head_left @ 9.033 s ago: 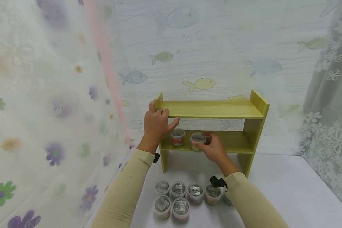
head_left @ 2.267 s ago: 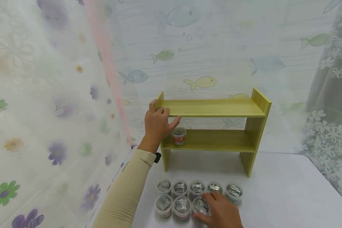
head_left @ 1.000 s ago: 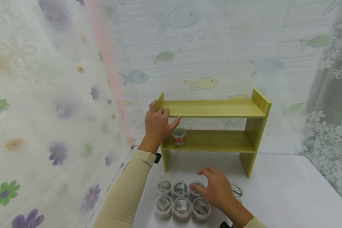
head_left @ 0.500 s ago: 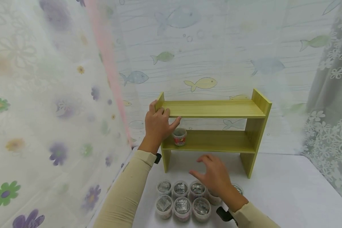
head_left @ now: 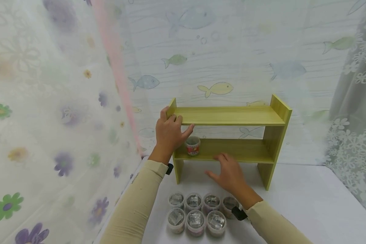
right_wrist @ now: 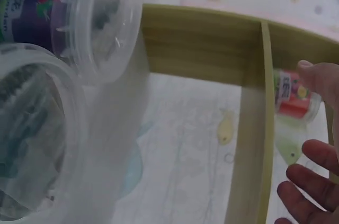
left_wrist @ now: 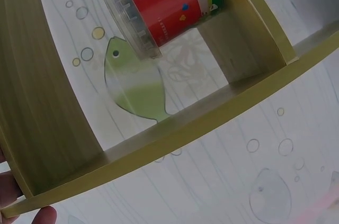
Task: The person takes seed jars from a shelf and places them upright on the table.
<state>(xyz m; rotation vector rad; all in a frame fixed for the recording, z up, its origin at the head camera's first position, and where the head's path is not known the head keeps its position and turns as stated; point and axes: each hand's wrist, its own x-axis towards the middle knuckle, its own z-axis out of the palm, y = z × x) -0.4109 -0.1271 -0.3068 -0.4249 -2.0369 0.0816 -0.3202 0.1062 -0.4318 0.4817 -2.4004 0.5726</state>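
My left hand (head_left: 169,132) grips the upper left end of a yellow-green two-tier wooden shelf (head_left: 225,116), its fingers over the side panel. In the left wrist view, only fingertips (left_wrist: 45,215) show at the shelf's edge. A small plastic tub (head_left: 192,146) with a red label stands upright at the left of the lower tier, apart from the thumb. My right hand (head_left: 230,173) holds nothing; its fingers are spread, in front of the lower tier's edge. From the right wrist view, the red-labelled tub (right_wrist: 293,94) appears beyond the right thumb.
Two rows of clear tubs with silvery packets inside stand on the white table before the shelf, including a front-row tub (head_left: 196,222) and a back-row tub (head_left: 211,201). My right forearm hides part of the back row's right end. Patterned curtains (head_left: 183,64) hang behind.
Earlier my right hand held a second tub at the lower tier, then was at a front-row tub on the table. Now empty, it has risen toward the shelf. My left hand stays put.
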